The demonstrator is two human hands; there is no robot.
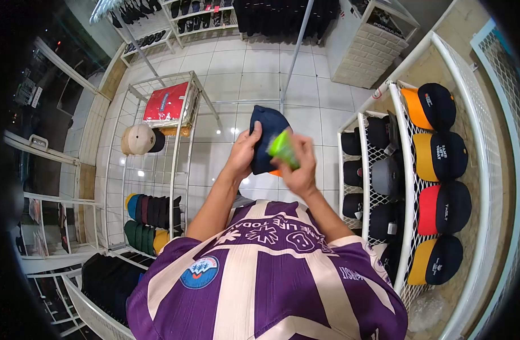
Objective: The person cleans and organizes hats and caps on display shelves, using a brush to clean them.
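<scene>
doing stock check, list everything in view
cap: one, navy, centre
green thing: one, green, centre
outer caps: four, two-tone, right
inner caps: several, mostly black, right
pale cap: one, beige, left
stacked caps: many, mixed, left
pack: one, red, left
racks: several, white, both sides
footwear: several, dark, back
garments: many, black, back
counter: one, white, back
jersey: one, striped purple, bottom
left grip: one, bare, on cap
right grip: one, bare, on green thing

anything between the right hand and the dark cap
Yes: a blurred bright green object, held in the right hand, is between that hand and the dark cap. Whether it touches is unclear.
</scene>
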